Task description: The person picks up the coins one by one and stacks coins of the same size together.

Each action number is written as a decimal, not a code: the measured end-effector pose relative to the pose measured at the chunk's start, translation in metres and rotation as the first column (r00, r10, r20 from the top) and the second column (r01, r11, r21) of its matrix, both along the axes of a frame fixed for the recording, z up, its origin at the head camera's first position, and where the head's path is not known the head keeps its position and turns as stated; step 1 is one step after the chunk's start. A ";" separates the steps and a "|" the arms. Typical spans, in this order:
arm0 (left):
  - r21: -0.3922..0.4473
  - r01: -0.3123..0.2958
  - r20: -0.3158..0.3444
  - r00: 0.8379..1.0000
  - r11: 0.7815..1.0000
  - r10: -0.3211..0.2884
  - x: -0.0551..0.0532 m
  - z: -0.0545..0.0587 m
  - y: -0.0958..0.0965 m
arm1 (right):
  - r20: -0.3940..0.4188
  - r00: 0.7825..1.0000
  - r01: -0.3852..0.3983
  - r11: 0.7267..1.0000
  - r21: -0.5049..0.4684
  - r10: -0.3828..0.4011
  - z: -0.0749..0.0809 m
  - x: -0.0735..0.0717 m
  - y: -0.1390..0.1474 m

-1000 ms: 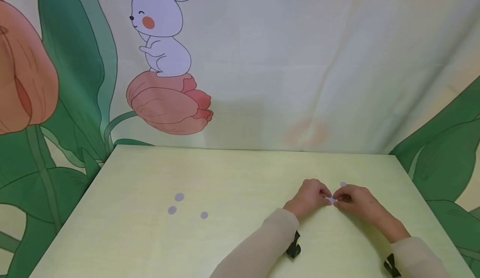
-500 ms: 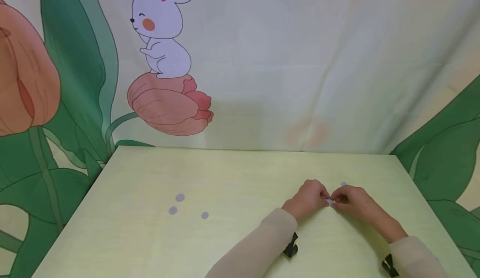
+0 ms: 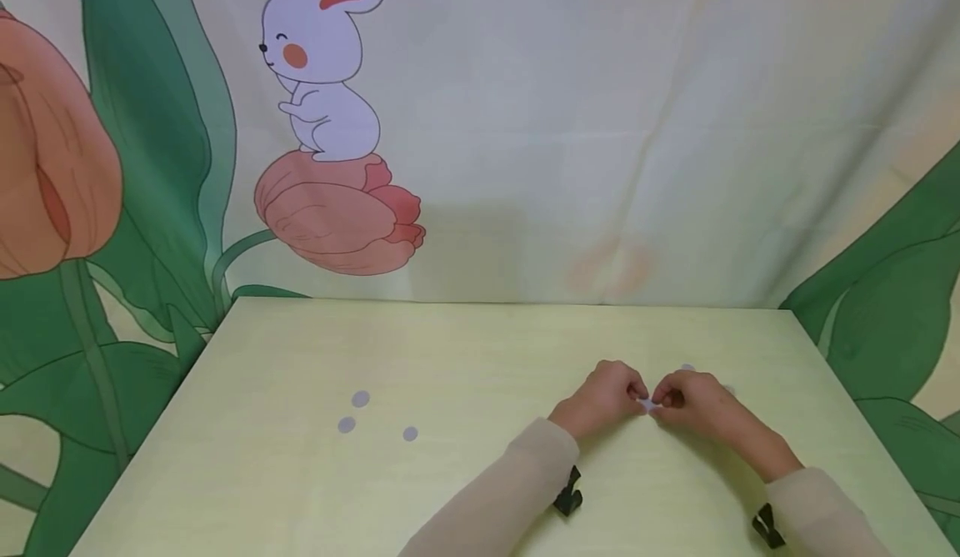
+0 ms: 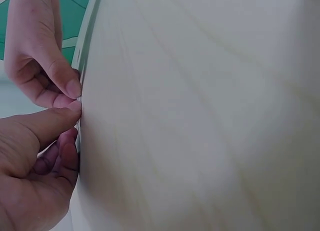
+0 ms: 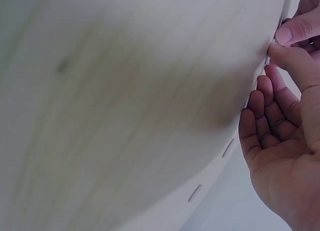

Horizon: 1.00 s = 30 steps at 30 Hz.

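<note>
Right of centre in the head view, my left hand [image 3: 602,395] and right hand [image 3: 701,403] meet fingertip to fingertip. Between them they pinch a small pale purple disc [image 3: 648,405], mostly covered by the fingers and held close over the table. The left wrist view has my left hand [image 4: 37,166] below the right hand [image 4: 45,66], thumbs nearly touching. In the right wrist view my right hand [image 5: 285,126] has its other fingers loosely bent. Behind the right hand lie a disc [image 3: 687,367] and another disc [image 3: 730,388], partly hidden by it.
Three more flat discs lie left on the pale yellow table [image 3: 495,373]: an upper one [image 3: 361,398], a lower one [image 3: 346,425] and one nearer the middle [image 3: 410,434]. A printed curtain [image 3: 525,123] with a rabbit and tulips hangs behind the table's far edge.
Both hands have shifted slightly left together with the pinched disc. The disc behind the right hand's knuckles has come into view. The left-side discs lie as before, and the head view has tilted slightly.
</note>
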<state>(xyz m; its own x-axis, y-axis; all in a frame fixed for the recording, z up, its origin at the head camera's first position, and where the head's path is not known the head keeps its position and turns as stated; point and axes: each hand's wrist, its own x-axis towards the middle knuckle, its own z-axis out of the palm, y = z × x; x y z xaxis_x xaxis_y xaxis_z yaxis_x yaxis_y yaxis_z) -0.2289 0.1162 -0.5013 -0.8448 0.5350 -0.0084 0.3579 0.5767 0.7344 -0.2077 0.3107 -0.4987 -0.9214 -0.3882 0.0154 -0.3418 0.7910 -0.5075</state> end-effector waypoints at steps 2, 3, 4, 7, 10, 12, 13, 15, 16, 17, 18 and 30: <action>-0.005 -0.004 -0.011 1.000 1.000 0.004 0.000 -0.001 -0.001 | 0.012 1.000 -0.014 1.000 -0.007 0.014 0.000 -0.001 -0.002; -0.013 -0.011 -0.015 1.000 1.000 0.010 -0.001 -0.001 -0.001 | 0.018 1.000 -0.023 1.000 -0.011 0.023 0.000 -0.002 -0.003; -0.020 -0.020 -0.013 1.000 1.000 0.020 -0.001 -0.001 -0.001 | 0.026 0.999 -0.027 1.000 -0.013 0.027 0.001 -0.002 -0.004; -0.043 -0.047 0.000 0.999 0.998 0.047 -0.001 -0.001 -0.001 | 0.031 0.999 -0.031 1.000 -0.005 0.031 0.002 -0.003 -0.006; -0.059 -0.060 0.019 0.998 0.996 0.061 0.000 0.000 -0.002 | 0.024 0.999 -0.030 1.000 0.009 0.030 0.002 -0.003 -0.008; -0.064 -0.054 0.034 0.998 0.996 0.056 -0.001 0.001 -0.004 | 0.025 0.999 -0.026 1.000 0.011 0.026 0.002 -0.004 -0.008; -0.066 -0.050 0.043 0.998 0.997 0.053 -0.001 0.002 -0.005 | 0.027 0.999 -0.025 1.000 0.009 0.025 0.002 -0.004 -0.009; -0.069 -0.043 0.061 0.997 0.997 0.047 -0.002 0.004 -0.007 | 0.026 0.999 -0.027 1.000 -0.002 0.027 0.003 -0.004 -0.010; -0.069 -0.038 0.067 0.997 0.997 0.043 -0.002 0.005 -0.009 | 0.023 0.999 -0.028 1.000 -0.006 0.028 0.002 -0.004 -0.012; -0.071 -0.036 0.071 0.997 0.997 0.041 -0.003 0.005 -0.011 | 0.019 0.999 -0.032 0.999 -0.011 0.032 0.002 -0.004 -0.013; -0.071 -0.037 0.076 0.996 0.997 0.042 -0.003 0.006 -0.012 | 0.014 0.999 -0.039 0.999 -0.016 0.039 0.002 -0.004 -0.015; -0.123 -0.059 0.073 0.995 0.991 0.068 -0.008 0.011 -0.029 | 0.008 0.998 -0.056 0.998 -0.015 0.056 0.002 -0.009 -0.034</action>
<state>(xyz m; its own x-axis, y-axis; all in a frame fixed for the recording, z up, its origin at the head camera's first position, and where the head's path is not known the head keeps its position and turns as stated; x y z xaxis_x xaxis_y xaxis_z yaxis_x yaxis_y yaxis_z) -0.2367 0.0868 -0.4902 -0.8715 0.4713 -0.1357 0.2628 0.6823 0.6822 -0.2171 0.2763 -0.4964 -0.8984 -0.4389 0.0137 -0.3807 0.7631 -0.5223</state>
